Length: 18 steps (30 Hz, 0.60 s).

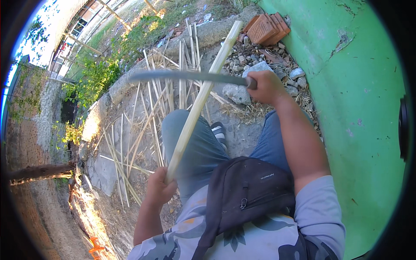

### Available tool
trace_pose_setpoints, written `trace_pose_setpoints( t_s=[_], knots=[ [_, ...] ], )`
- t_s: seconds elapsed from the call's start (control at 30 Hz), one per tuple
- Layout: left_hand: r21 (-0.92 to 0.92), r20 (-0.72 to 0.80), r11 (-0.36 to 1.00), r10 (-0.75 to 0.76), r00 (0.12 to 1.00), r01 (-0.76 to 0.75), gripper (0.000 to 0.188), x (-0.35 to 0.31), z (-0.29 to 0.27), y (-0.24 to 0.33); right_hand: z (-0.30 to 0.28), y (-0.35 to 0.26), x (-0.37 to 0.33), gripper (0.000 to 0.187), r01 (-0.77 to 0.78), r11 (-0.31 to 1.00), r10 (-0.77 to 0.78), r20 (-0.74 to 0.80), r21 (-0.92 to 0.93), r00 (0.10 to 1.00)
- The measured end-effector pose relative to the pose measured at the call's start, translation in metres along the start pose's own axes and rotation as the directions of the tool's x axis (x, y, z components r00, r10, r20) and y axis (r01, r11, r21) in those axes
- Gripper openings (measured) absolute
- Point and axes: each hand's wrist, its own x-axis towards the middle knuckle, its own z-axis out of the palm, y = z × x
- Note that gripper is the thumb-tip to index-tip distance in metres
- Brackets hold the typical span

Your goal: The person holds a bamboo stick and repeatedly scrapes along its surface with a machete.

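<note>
A long pale strip of split bamboo (195,110) slants up and away across my left thigh. My left hand (161,187) is closed round its near end. In my right hand (266,88) is the handle of a machete, whose long dark blade (182,76) points left and crosses the upper part of the strip. The blade is smeared by motion, and I cannot tell whether it touches the bamboo. Many thin split bamboo strips (149,110) lie scattered on the ground beyond and left of my legs.
A green wall (346,99) rises close on my right. Rubble and stones (260,65) lie along its foot, with stacked orange roof tiles (268,29) at the far end. A low concrete edge (130,80) runs behind the strips. A dark bag (253,190) rests on my lap.
</note>
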Motion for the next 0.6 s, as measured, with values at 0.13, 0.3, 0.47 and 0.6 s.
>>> trace_pose_setpoints(
  t_s=[0.13,0.3,0.47,0.6],
  knots=[
    [-0.016,0.04,0.991,-0.129,0.991,0.13,0.015,0.006,-0.008,0.02,0.003,0.013,-0.003,0.015,-0.124,0.991,0.127,-0.055,0.056,0.99],
    [0.023,0.038,0.993,-0.116,0.993,0.115,0.016,0.003,-0.001,0.0,0.003,-0.012,-0.004,0.015,-0.05,0.996,0.052,-0.025,0.071,0.998],
    [-0.097,0.099,0.99,-0.095,0.991,0.105,0.018,0.006,-0.006,0.024,-0.009,0.002,-0.004,0.019,-0.018,0.999,0.017,-0.019,-0.041,1.0],
    [0.022,0.136,0.999,-0.044,0.99,0.042,0.017,-0.003,-0.02,0.007,-0.003,0.024,-0.002,0.026,-0.313,0.935,0.338,-0.152,0.168,0.929]
  ],
)
